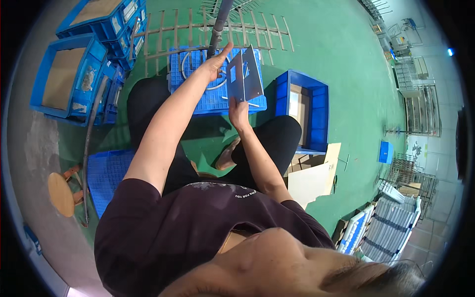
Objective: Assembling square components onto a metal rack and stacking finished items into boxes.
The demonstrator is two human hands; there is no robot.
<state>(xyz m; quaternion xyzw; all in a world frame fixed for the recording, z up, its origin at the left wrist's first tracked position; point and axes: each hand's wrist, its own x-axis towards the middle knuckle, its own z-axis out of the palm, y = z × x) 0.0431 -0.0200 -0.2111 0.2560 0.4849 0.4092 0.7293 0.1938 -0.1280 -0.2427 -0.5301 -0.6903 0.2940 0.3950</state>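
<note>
My right hand (239, 113) grips the lower end of a folded grey sheet-metal piece (253, 79). That piece stands upright, its two faces meeting in a V, with a rectangular cutout in the left face. Just left of it, my left hand (213, 67) is raised with fingers stretched out and apart, holding nothing that I can see. A dark pole (217, 30) rises right beyond the left hand; whether they touch I cannot tell. Under both hands lies a blue plastic crate top (202, 104), with a pale ring-shaped cable or hose (184, 64) on it.
A blue bin (321, 106) with cardboard inside stands to the right. Stacked blue crates (69, 101) are at the left, near a round wooden stool (62, 194). Metal racks with prongs (190, 27) lie beyond the crate. Pale cardboard sheets (309, 183) rest beside my right knee.
</note>
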